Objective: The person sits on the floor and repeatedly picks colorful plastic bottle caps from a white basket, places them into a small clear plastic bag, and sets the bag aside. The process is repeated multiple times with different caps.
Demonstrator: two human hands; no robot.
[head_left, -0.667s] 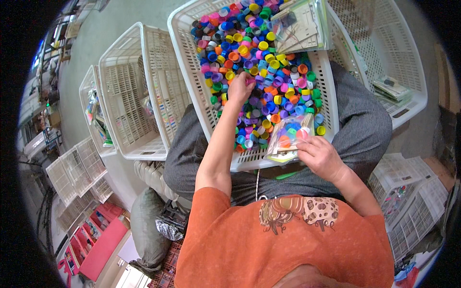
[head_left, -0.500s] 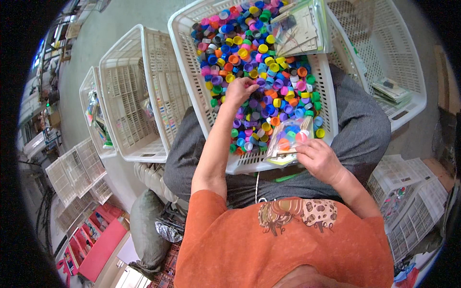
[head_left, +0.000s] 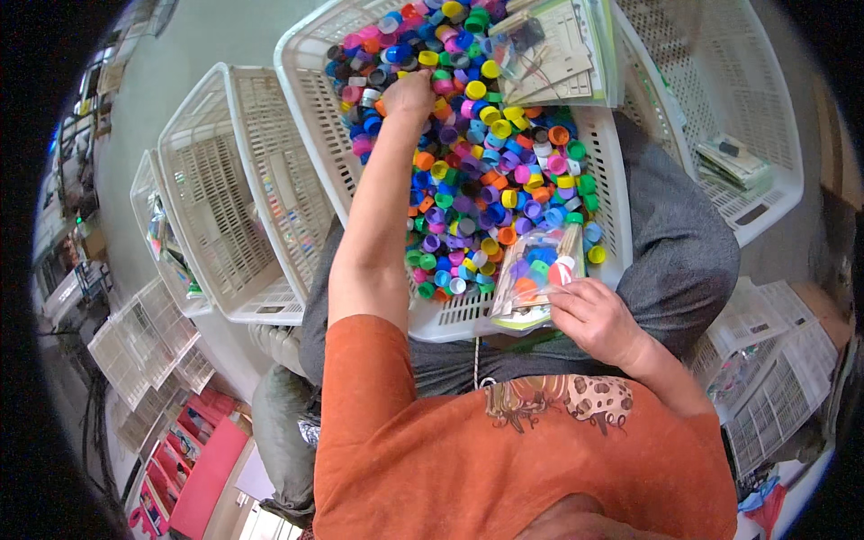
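Note:
My left hand (head_left: 410,95) reaches to the far left part of a white plastic basket (head_left: 309,117), down among loose bottle caps (head_left: 463,193) of many colours. Its fingers are hidden behind the back of the hand. At the basket's near right corner, my right hand (head_left: 596,315) pinches the edge of a clear plastic bag (head_left: 531,301). Inside that bag are several coloured caps, light wooden sticks and a red-and-white piece; the bag rests over the near rim.
A stack of clear bags with flat wooden parts (head_left: 562,63) lies on the basket's far right. Another white basket (head_left: 765,193) with flat packs stands to the right. More white crates (head_left: 202,180) are on the left, beyond my knee. A red box (head_left: 211,477) sits lower left.
My left hand has moved farther away and to the left across the caps. My right hand stays at the bag, where caps of other colours now show. The view has shifted slightly.

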